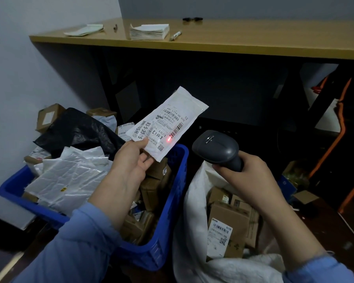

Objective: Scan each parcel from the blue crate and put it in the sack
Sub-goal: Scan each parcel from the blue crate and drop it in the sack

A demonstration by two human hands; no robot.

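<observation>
- While the left hand (pixel 129 160) pinches a white mailer parcel (pixel 168 122) at frame centre, a red scan dot (pixel 168 139) falls on its label.
- Right hand (pixel 247 172): fingers wrapped round a grey barcode scanner (pixel 217 149).
- Blue crate (pixel 172 201), lower left, holds bags and cartons; white sack (pixel 192 231), lower right, holds cartons.
- Wooden shelf top (pixel 233 40), upper frame, carries a label stack (pixel 149 31) and a pen (pixel 175 35); pale wall (pixel 29 74) at left.
</observation>
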